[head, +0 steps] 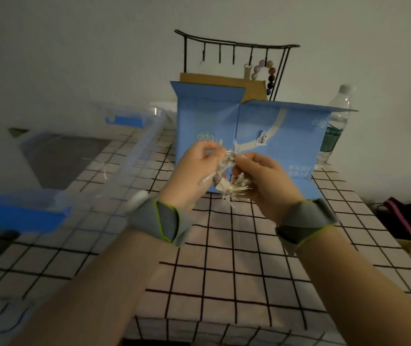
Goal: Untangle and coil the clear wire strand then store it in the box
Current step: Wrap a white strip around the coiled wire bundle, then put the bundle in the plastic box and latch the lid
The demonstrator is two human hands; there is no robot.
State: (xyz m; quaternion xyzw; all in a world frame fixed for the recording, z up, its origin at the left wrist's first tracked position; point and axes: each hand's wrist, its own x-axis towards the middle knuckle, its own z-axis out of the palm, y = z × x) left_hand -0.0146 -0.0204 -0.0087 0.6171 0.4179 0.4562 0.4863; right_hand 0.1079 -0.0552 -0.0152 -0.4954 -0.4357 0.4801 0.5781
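Your left hand point(194, 168) and right hand point(261, 176) both pinch the clear wire point(226, 171), bunched just before the blue box point(274, 136). It looks light and springy (likely slippery); grip a loose end.

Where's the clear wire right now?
In the head view, centre frame: the wire is bunched between the left hand and right hand, held above the checked table, in front of the blue box.
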